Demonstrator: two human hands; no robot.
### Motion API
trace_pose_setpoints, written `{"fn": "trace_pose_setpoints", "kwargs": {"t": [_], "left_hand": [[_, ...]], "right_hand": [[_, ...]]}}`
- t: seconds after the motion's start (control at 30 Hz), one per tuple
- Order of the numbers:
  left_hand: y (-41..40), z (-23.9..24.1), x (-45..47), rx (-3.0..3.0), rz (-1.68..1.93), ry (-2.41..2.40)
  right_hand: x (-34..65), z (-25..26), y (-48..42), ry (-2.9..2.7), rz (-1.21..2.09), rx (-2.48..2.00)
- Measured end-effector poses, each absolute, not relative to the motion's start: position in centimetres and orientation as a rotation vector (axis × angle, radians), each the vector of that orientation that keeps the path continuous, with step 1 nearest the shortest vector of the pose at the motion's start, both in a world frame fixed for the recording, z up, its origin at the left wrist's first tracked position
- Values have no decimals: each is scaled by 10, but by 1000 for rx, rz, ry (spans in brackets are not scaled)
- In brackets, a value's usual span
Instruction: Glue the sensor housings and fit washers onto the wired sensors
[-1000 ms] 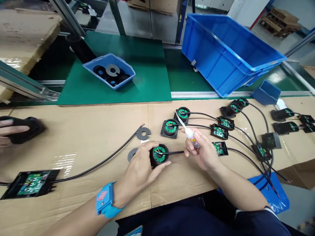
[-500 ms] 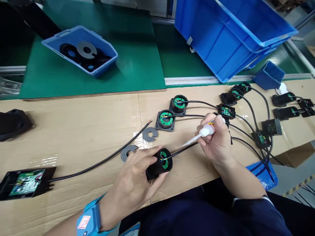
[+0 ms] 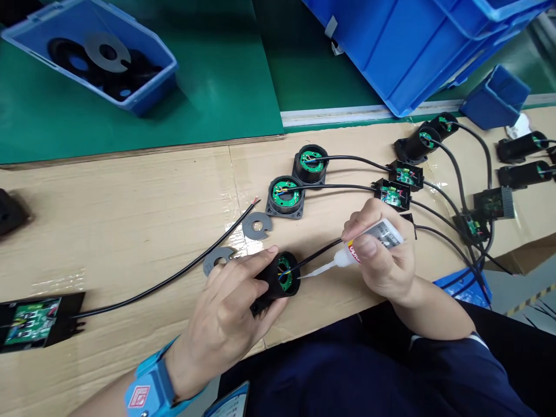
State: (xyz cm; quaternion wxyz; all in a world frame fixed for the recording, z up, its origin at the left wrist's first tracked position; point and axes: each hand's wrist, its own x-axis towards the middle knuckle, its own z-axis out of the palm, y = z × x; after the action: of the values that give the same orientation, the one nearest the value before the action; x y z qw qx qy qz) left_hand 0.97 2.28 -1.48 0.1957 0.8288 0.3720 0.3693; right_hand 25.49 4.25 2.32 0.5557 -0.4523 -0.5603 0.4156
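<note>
My left hand (image 3: 237, 292), with a blue wrist strap (image 3: 152, 379), is wrapped round a black cylindrical housing (image 3: 271, 284) lying tilted on the cardboard. Its open end faces right and shows a green circuit board (image 3: 285, 274) with small coloured wires and a black cable (image 3: 319, 255) leading out. In my right hand (image 3: 384, 260) is a white glue bottle (image 3: 347, 255) with a long thin nozzle. The nozzle tip is at the rim of the housing's open end; whether it touches I cannot tell. Two grey slotted discs (image 3: 257, 226) lie just beyond my left hand, one partly covered by it.
Two square-flanged housings (image 3: 285, 196) with boards stand behind, cabled to small black boxes (image 3: 393, 196). More cabled housings (image 3: 419, 145) stand at the right. A black box with a board (image 3: 35, 321) lies left. Blue bins (image 3: 152, 87) and a large blue crate (image 3: 377, 52) are at the back.
The glue bottle has come down and left, bringing its nozzle tip from above the cable to the housing's rim. My left hand still holds the housing. The camera view has shifted.
</note>
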Motion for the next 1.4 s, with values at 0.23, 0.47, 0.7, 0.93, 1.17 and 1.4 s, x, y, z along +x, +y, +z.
{"fn": "trace_pose_setpoints", "kwargs": {"t": [0.23,0.47,0.7,0.93,1.17,1.4], "left_hand": [[21,-11,11,2317,983,1089],[21,-14,10,2284,1004,1052],[21,-14,10,2263,999,1035],[21,-13,10,2256,993,1026],[25,-10,12,2311,994,1004],[26,-8,13,2342,979,991]], "right_hand": [[254,29,41,-1415,1049,-1085],[254,26,45,-1489,932,-1034],[254,29,46,-1509,944,-1031],[255,31,46,-1561,922,-1080],[255,30,45,-1546,956,-1065],[253,30,45,-1521,1002,-1031]]}}
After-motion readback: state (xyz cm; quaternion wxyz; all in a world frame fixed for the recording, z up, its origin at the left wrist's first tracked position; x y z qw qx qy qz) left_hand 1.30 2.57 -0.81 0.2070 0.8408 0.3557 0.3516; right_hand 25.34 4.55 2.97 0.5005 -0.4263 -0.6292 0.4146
